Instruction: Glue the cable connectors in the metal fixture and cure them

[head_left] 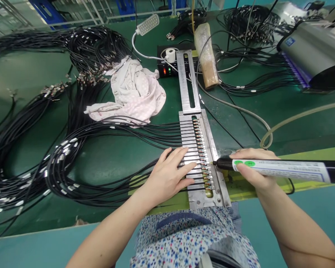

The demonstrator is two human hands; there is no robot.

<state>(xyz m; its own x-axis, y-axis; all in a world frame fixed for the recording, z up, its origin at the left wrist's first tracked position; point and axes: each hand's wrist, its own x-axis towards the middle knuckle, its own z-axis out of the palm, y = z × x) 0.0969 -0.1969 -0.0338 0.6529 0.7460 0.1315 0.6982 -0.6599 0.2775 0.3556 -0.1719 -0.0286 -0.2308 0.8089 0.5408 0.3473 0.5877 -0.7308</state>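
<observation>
My left hand [170, 173] lies with its fingers spread over the black cables [145, 169] where they enter a metal slotted fixture [197, 203]. Small connectors [201, 149] on the cable ends sit in a column along the fixture's slot. In my right hand [257, 167] is a thick pen-shaped tool [284, 168], black at both ends, with a white label and green stickers. Its dark tip is at the fixture's right side, near the connectors; whether it touches is unclear.
Bundles of black cables [58, 167] spread across the left of the green table. A crumpled cloth [139, 89] lies beyond my left hand. Behind the fixture stand a black power box [163, 70], a wrapped block [206, 56] and a lamp [147, 24]. A grey machine [315, 52] glows purple at right.
</observation>
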